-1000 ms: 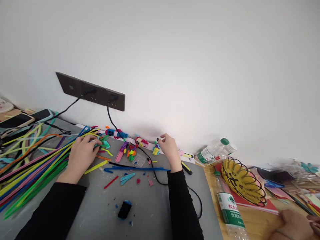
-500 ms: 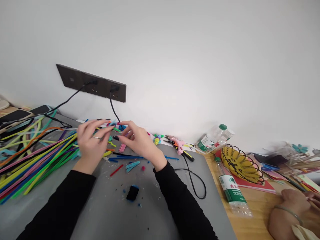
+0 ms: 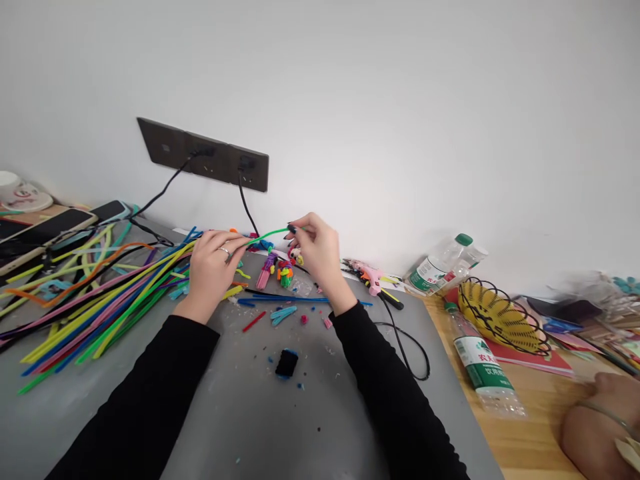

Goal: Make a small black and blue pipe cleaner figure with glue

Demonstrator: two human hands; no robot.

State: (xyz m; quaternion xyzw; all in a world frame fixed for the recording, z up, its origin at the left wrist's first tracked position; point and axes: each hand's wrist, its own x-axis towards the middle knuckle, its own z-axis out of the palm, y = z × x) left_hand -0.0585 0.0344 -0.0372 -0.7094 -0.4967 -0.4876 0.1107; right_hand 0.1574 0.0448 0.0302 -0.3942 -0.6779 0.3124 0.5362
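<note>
A green pipe cleaner (image 3: 270,233) is stretched between my two hands above the grey mat (image 3: 240,413). My left hand (image 3: 213,270) pinches one end, fingers pressed together, a ring on one finger. My right hand (image 3: 320,257) grips the other end between thumb and fingertips. Beneath and between the hands lie small colourful pipe-cleaner figures (image 3: 285,273). Nearer to me are blue pipe cleaners (image 3: 280,298), a light blue folded bundle (image 3: 283,315), a short red piece (image 3: 254,321) and a black fuzzy square (image 3: 287,363) with blue edges.
Many coloured pipe cleaners (image 3: 115,300) spread over the left side. A pink glue gun (image 3: 371,279) with a black cable lies at the back right. Beyond the mat are plastic bottles (image 3: 483,363), a yellow basket (image 3: 500,317) and another person's hand (image 3: 600,413).
My hands have drawn apart, the right one moving right and up, so more of the green pipe cleaner shows stretched between them. The view has shifted slightly.
</note>
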